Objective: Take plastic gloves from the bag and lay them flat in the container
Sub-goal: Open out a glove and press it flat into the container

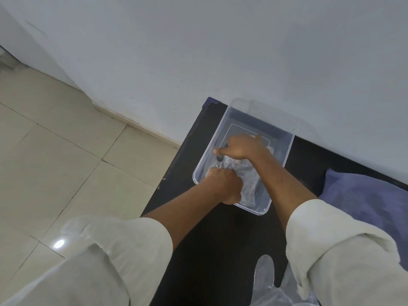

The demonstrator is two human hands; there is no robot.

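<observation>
A clear plastic container (284, 127) stands on the black table by the wall. Thin clear plastic gloves (245, 175) lie crumpled inside it. My left hand (225, 185) is fisted at the container's near left side, its fingers closed on the glove plastic. My right hand (239, 146) reaches further in, palm down, fingers pinching the glove near the left wall. More clear gloves (263, 277) lie on the table at the bottom, close to my right sleeve; a bag is not distinguishable there.
The black table (205, 250) has its left edge above a beige tiled floor (66, 151). A white wall (220, 51) stands right behind the container. A blue-purple cushion (364, 195) lies at the right.
</observation>
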